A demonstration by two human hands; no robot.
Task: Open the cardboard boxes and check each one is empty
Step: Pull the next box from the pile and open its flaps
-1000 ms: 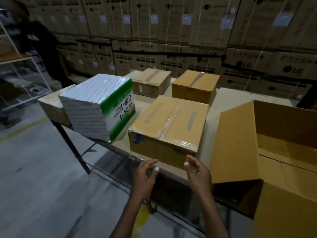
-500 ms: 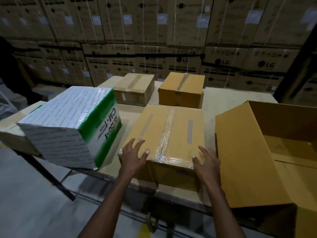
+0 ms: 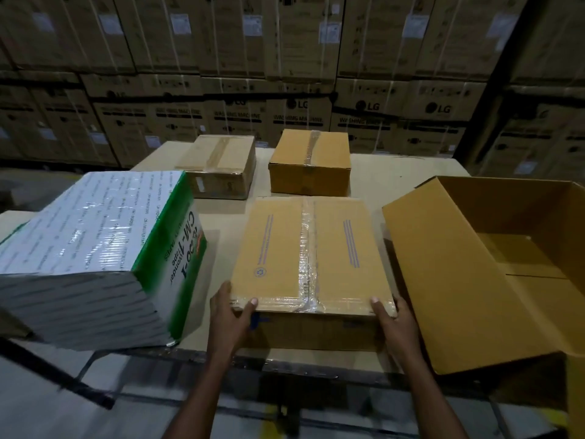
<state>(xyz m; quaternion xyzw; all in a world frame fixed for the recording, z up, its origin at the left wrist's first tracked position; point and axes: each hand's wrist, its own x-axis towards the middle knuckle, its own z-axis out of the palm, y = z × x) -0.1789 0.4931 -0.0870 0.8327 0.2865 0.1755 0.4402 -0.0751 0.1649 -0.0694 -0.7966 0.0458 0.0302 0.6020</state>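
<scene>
Taped cardboard box, frame centre, sealed: left hand and right hand clamp its near corners, thumbs on top.

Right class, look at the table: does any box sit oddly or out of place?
Yes. The white and green wrapped box at the left sits askew and juts over the table front edge, unlike the squarely placed brown boxes. The open box at the right overhangs too.

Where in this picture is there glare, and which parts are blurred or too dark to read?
Head view: glare on the clear tape of the held box and on the wrapped white-green box, whose near edge is motion-blurred; the stacked cartons behind are dim, bowed by the wide lens.
</scene>
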